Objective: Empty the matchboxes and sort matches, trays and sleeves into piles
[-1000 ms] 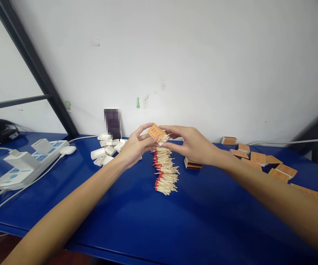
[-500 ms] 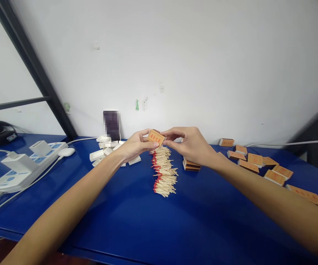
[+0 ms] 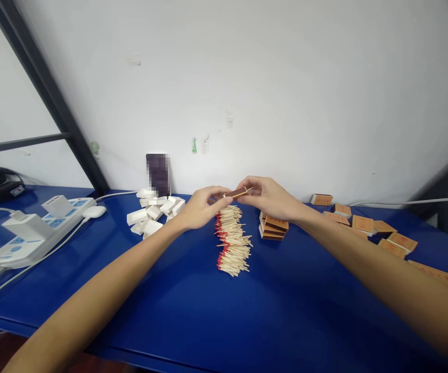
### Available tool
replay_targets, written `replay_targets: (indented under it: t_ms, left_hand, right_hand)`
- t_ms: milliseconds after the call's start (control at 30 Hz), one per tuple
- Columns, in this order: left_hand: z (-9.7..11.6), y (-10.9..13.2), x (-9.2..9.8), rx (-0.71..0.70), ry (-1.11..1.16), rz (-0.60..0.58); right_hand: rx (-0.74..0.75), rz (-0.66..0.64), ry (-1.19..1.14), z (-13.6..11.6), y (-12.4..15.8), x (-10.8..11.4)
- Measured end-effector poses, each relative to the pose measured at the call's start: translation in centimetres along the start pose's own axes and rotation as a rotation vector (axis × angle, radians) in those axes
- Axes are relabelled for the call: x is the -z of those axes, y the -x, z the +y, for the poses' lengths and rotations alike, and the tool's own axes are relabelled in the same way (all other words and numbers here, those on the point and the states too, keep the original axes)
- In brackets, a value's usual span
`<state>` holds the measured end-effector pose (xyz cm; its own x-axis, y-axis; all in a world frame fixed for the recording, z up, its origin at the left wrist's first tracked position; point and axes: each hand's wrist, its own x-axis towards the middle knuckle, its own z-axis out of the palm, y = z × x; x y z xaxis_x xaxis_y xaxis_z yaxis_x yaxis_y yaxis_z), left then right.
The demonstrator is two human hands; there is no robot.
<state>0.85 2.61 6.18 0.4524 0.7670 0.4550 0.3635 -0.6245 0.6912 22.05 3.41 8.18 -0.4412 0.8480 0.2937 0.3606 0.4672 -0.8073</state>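
Both my hands meet above the far end of a pile of red-tipped matches (image 3: 232,241) on the blue table (image 3: 192,305). My right hand (image 3: 268,198) pinches a small matchbox (image 3: 235,194), seen edge-on with its brown striking side towards me. The curled fingers of my left hand (image 3: 201,206) touch the box's left end. A short stack of orange matchboxes (image 3: 273,227) lies just right of the matches, under my right wrist. A heap of white inner trays (image 3: 154,211) lies to the left of my left hand.
Several orange matchboxes (image 3: 367,225) are scattered at the right. White power strips with chargers (image 3: 29,228) and cables sit at the left. A dark blurred object (image 3: 158,173) leans on the white wall. Black frame bars rise at the left and right.
The matchbox has turned from showing its orange face to edge-on, and it now sits mainly in my right hand. Both hands have sunk slightly towards the matches.
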Motion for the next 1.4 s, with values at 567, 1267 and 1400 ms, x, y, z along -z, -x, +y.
replay_targets:
  t_ms: [567,1267,1400]
  left_hand:
    - [-2.5,0.5,0.9,0.044,-0.045,-0.030]
    - [-2.9,0.9,0.3,-0.148,-0.222,0.074]
    - [-3.2,1.1,0.2,-0.089,-0.162,0.064]
  right_hand:
    - [0.090,-0.137,0.333,1.1,-0.2,0.2]
    - [0.019,-0.046,0.286,1.9,-0.4,0.0]
    - [-0.038,-0.110,0.314,1.1,-0.3,0.1]
